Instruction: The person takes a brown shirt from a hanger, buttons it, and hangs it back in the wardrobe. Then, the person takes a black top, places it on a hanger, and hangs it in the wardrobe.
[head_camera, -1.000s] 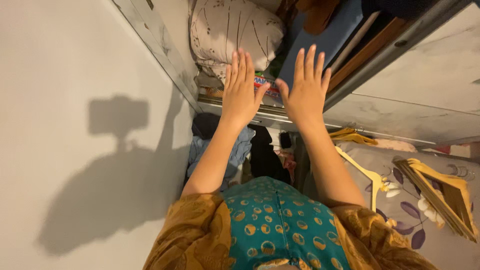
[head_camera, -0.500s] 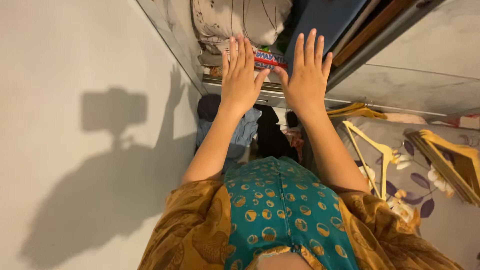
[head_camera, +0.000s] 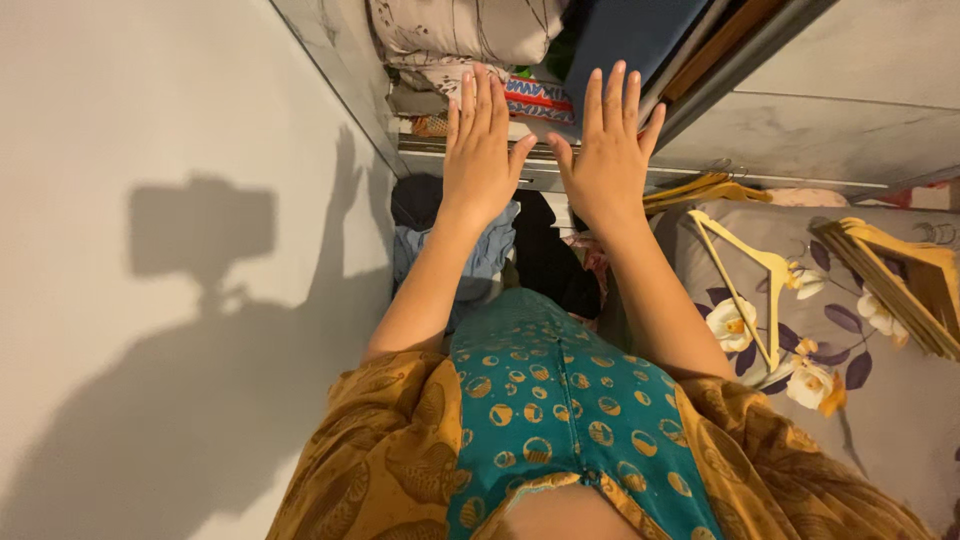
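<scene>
My left hand (head_camera: 481, 150) and my right hand (head_camera: 608, 150) are held up side by side, backs toward me, fingers straight and spread, holding nothing. They hover in front of an open wardrobe shelf (head_camera: 470, 150). Beyond the fingertips lie a folded pale patterned quilt (head_camera: 450, 30), a red and white packet (head_camera: 537, 98) and a blue folded item (head_camera: 625, 35). Hanging clothes (head_camera: 490, 250), light blue and black, show below the hands.
A plain white wall (head_camera: 150, 200) fills the left side. On the right a floral grey bedsheet (head_camera: 850, 340) carries a single yellow wooden hanger (head_camera: 745, 275) and a stack of hangers (head_camera: 900, 280). A pale wardrobe door (head_camera: 850, 90) stands at upper right.
The view has tilted down, so the shelf slid toward the top and more of the bed shows. Both hands stay raised, flat and empty, in the same pose.
</scene>
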